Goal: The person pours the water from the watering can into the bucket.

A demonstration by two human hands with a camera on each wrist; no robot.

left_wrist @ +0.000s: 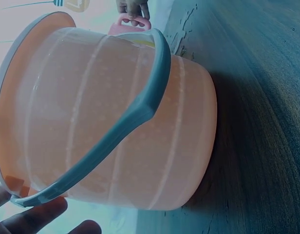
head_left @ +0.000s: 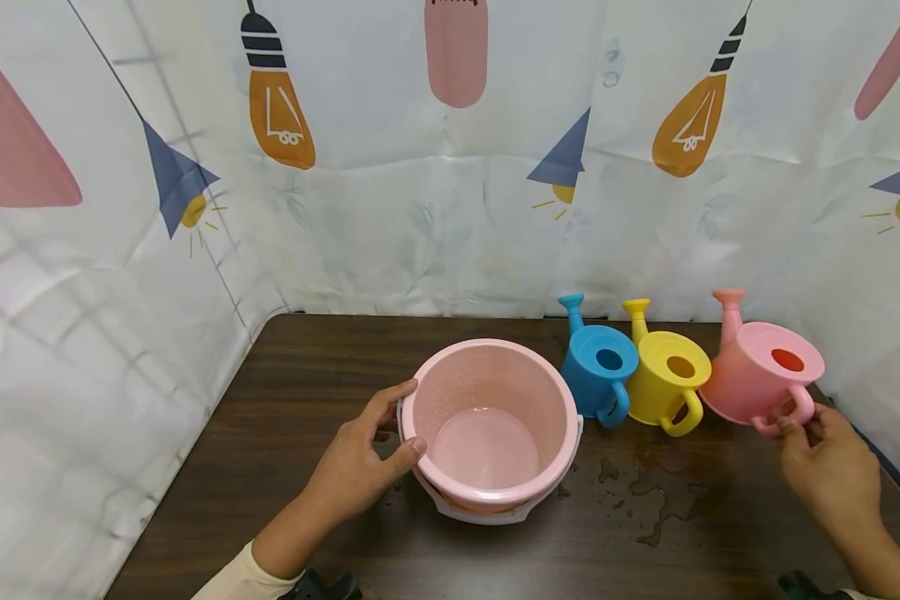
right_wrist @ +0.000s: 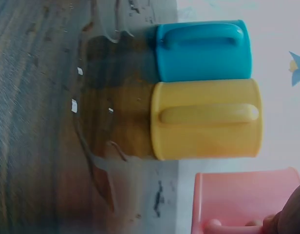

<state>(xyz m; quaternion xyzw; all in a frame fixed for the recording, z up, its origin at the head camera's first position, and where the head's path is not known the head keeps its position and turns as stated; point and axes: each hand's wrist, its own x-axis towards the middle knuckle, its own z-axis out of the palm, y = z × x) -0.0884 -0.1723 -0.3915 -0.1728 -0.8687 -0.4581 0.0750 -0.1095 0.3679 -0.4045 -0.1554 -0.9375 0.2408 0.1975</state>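
Hands split the work: left hand (head_left: pixel 360 467) cups the pink bucket's (head_left: pixel 495 492) near-left rim to steady it mid-bench (head_left: pixel 270 500), while right hand (head_left: pixel 825 467) pinches the pink watering can's (head_left: pixel 750 375) handle, tilting it at far right.

The bucket (head_left: pixel 492 425) is pale pink with a white handle (head_left: pixel 487 512), and behind it stand three watering cans in a row: a blue watering can (head_left: pixel 596 367), a yellow watering can (head_left: pixel 666 379) and a pink watering can (head_left: pixel 757 371) with an orange-red look inside its opening. The desk (head_left: pixel 307 375) is dark brown wood grain. The curtain (head_left: pixel 420 208) behind is white, printed with orange bulbs, pink shapes and navy cones with yellow tips.
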